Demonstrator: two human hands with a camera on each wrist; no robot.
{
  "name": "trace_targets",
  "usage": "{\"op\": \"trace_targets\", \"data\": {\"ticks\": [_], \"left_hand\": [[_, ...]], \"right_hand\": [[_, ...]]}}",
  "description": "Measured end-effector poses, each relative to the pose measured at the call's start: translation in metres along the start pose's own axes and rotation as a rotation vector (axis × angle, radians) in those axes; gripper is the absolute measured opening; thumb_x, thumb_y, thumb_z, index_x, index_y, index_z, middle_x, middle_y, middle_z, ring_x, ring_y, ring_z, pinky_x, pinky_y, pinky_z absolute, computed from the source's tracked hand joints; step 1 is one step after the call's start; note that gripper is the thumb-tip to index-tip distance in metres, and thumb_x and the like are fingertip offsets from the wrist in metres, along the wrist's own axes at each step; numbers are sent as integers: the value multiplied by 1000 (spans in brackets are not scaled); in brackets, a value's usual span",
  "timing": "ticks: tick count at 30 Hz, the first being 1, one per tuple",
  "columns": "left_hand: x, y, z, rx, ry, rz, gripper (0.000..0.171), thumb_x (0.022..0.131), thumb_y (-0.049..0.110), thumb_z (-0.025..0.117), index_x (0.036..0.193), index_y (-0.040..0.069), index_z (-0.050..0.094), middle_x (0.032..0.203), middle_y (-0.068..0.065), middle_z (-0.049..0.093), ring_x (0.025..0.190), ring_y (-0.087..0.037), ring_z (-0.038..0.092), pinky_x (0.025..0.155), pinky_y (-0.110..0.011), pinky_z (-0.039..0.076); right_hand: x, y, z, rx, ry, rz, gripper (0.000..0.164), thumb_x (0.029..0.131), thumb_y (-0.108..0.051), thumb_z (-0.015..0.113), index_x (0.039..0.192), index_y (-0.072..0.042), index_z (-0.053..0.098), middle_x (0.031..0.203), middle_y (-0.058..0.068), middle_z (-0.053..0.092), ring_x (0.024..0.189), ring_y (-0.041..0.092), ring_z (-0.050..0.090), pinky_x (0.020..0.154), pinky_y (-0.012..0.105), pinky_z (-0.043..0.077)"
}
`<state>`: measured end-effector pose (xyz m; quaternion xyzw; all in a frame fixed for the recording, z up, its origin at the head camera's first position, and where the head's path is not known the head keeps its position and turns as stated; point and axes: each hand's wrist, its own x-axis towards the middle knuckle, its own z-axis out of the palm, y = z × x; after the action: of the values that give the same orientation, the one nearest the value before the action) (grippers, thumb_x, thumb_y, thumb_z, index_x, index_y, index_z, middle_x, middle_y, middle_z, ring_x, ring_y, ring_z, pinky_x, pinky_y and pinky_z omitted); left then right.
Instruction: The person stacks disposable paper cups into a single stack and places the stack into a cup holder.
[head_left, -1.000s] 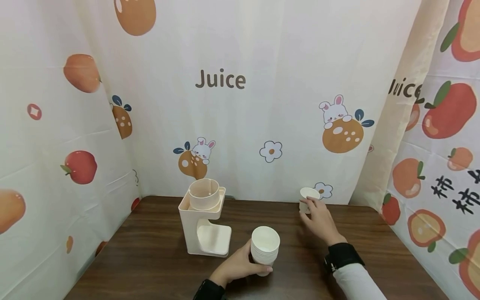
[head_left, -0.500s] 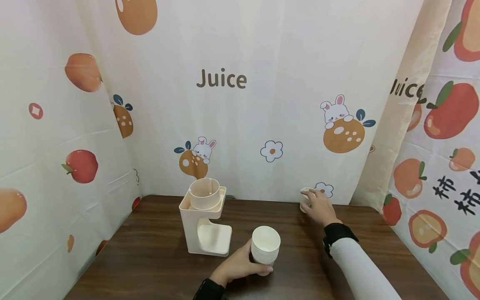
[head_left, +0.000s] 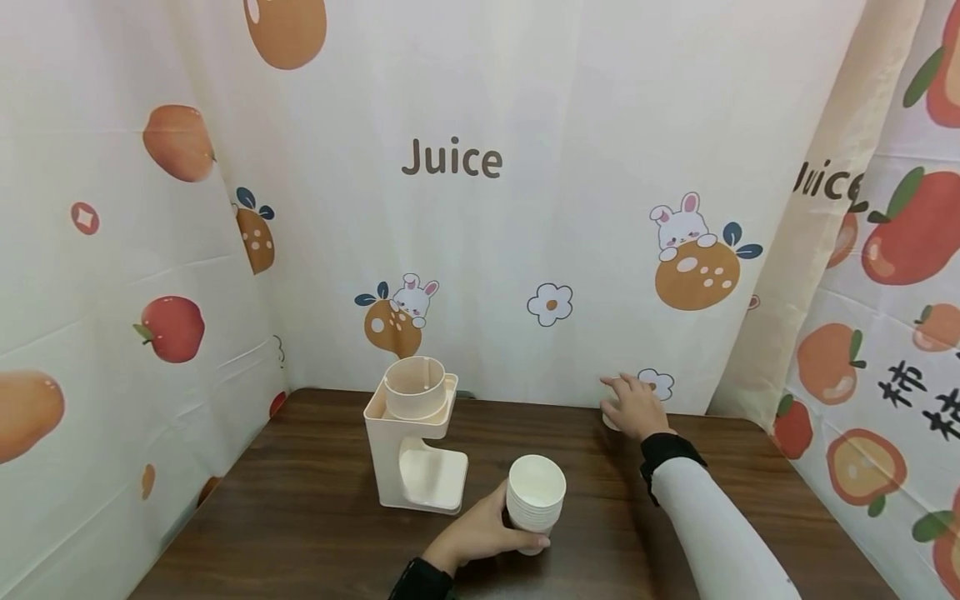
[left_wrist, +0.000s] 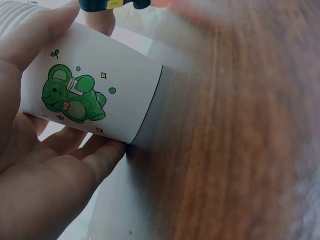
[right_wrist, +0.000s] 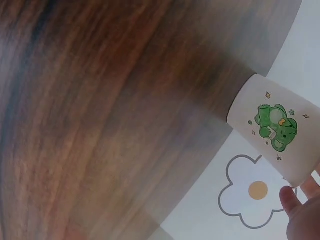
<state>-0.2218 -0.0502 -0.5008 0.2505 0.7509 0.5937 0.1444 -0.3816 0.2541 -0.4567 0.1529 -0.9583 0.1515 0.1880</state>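
Near the front middle of the table, my left hand (head_left: 480, 529) grips a stack of white paper cups (head_left: 536, 483) low on its side. The left wrist view shows a green bear printed on the lowest cup (left_wrist: 90, 90), with thumb and fingers around it. At the back right, my right hand (head_left: 637, 410) reaches over a single paper cup (head_left: 611, 422), mostly hidden behind it in the head view. From the right wrist, that cup (right_wrist: 275, 130) stands on the table by the curtain. My thumb tip (right_wrist: 287, 195) is right at its rim, with the fingers extended.
A cream cup dispenser (head_left: 386, 467) with a round tube on top and a flat base stands left of the stack. The brown wooden table (head_left: 300, 533) ends at a white curtain (head_left: 480, 250) printed with fruit, rabbits and flowers, which also closes both sides.
My right hand has shifted over the back cup and hides more of it, with its fingers spread. The left hand stays on the stack. The head view has turned slightly left.
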Motion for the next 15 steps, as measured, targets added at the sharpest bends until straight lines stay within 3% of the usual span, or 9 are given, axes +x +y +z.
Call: {"op": "trace_targets", "data": {"ticks": [7,11,15], "left_hand": [[-1,1,1,3,5,6,79,74,32,79,136,37,31,121,10,55,110,-11,50,98,-54,34],[-1,2,1,0,8,4,78,74,32,79,136,37,32,121,10,55,110,-11,50,98,-55,33],[-1,1,1,4,8,2,79,73,32,79,136,37,31,121,10,55,110,-11,49,99,-55,32]], "right_hand": [[3,2,0,-13,-24,14,39,89,-24,55,126,-11,57,129,29,48,113,50,39,91,66,35],[5,1,-4,-49,-69,44,38,90,-29,55,125,-14,57,122,31,50,101,48,41,81,62,41],[7,0,-10,-63,-140,89,40,89,-34,55,125,-17,56,120,31,47,102,48,40,75,63,45]]}}
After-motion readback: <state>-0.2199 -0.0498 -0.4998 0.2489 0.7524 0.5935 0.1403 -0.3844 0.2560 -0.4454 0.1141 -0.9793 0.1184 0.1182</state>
